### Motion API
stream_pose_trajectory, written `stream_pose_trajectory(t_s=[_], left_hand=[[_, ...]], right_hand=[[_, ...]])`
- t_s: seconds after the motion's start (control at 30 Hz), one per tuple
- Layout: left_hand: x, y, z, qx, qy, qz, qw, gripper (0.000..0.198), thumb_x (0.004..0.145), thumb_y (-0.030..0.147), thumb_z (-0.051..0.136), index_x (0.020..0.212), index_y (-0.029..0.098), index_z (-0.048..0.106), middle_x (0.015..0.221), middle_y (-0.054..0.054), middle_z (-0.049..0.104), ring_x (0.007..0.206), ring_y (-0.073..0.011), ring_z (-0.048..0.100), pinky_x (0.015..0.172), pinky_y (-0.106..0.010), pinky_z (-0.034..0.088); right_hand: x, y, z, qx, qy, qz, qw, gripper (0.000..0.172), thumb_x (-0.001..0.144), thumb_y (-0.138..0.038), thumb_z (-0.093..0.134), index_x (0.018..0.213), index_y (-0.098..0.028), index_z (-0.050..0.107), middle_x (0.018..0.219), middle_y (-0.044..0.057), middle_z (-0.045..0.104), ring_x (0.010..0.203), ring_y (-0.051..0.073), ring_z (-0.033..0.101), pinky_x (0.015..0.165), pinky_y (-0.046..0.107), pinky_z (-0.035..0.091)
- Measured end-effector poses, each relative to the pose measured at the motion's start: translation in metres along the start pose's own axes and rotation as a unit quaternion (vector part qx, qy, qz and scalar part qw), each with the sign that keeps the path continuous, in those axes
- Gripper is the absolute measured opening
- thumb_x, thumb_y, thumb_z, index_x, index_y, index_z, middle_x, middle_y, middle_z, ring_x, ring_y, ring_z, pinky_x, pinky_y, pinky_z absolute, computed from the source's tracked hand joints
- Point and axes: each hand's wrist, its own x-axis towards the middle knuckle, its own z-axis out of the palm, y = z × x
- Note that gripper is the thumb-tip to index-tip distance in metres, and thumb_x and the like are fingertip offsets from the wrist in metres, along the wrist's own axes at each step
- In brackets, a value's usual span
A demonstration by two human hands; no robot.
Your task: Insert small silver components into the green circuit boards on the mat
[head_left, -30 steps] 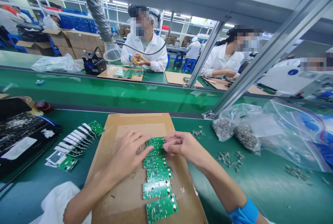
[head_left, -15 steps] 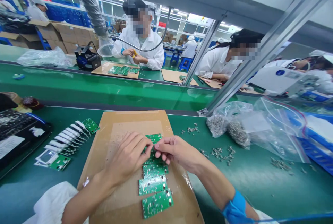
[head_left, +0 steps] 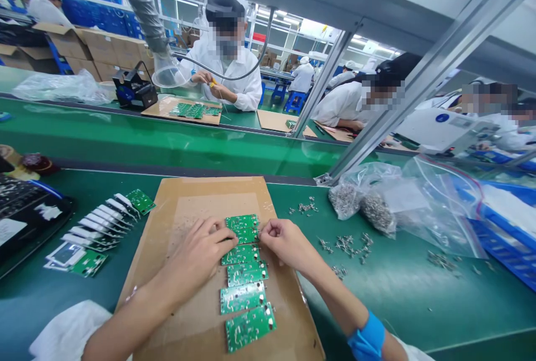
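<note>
A column of several green circuit boards (head_left: 244, 274) lies on a brown cardboard sheet in front of me. My left hand (head_left: 205, 249) is at the left edge of a board (head_left: 247, 234) near the top of the column, thumb and index finger bent together on that edge. Opposite it, my right hand (head_left: 287, 241) is closed in a pinch against the board's right edge. Whatever lies between its fingertips is too small to make out. Small metal parts show along the right edges of the lower boards.
The cardboard sheet (head_left: 167, 204) rests on a green bench. White-panelled boards (head_left: 98, 221) stand in a row at left. Loose metal parts (head_left: 348, 245), plastic bags of parts (head_left: 379, 210) and a blue basket (head_left: 502, 243) are at right. Co-workers (head_left: 228, 70) sit across a green channel.
My hands have moved apart from above the boards to opposite edges of one board, uncovering the upper boards. The whole view has shifted slightly.
</note>
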Motion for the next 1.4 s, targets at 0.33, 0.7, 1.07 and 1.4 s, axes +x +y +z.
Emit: stream_pose_trajectory(t_s=[0.33,0.7,1.07,1.4], left_hand=[[-0.009,0.002,0.01,0.032,0.01,-0.027,0.999,0.068,0.067,-0.012,0.046,0.12,0.025,0.067,0.114,-0.001,0.075,0.096,-0.0267,0.056,0.083,-0.041,0.042],[-0.021,-0.01,0.024,0.024,0.033,-0.034,0.999,0.067,0.074,-0.007,0.044,0.127,0.028,0.065,0.121,0.002,0.072,0.103,-0.0256,0.053,0.089,-0.038,0.041],[-0.02,-0.011,0.021,-0.031,0.044,-0.021,0.998,0.059,0.077,-0.005,0.042,0.12,0.027,0.065,0.117,-0.001,0.068,0.111,-0.0242,0.052,0.097,-0.038,0.04],[0.019,0.034,-0.006,-0.194,-0.001,-0.064,0.979,0.029,0.102,0.031,0.047,0.128,0.03,0.059,0.119,-0.001,0.068,0.112,-0.0225,0.054,0.095,-0.039,0.047]], right_hand=[[0.009,-0.005,0.0,-0.094,-0.001,-0.03,0.995,0.02,0.073,-0.018,0.06,0.059,-0.022,0.047,0.057,-0.003,0.056,0.051,0.011,0.047,0.048,0.024,0.032],[-0.022,-0.004,-0.06,-0.235,0.047,-0.042,0.97,0.013,0.086,-0.016,0.058,0.086,-0.019,0.07,0.08,0.004,0.072,0.072,0.019,0.063,0.061,0.027,0.038],[-0.038,0.048,-0.075,-0.307,0.009,-0.133,0.942,0.023,0.093,-0.009,0.054,0.106,-0.019,0.07,0.107,0.009,0.066,0.084,0.019,0.065,0.073,0.029,0.047],[-0.049,0.015,-0.078,-0.148,0.006,-0.12,0.982,0.004,0.086,-0.022,0.066,0.087,-0.02,0.069,0.074,0.0,0.066,0.068,0.015,0.055,0.062,0.027,0.04]])
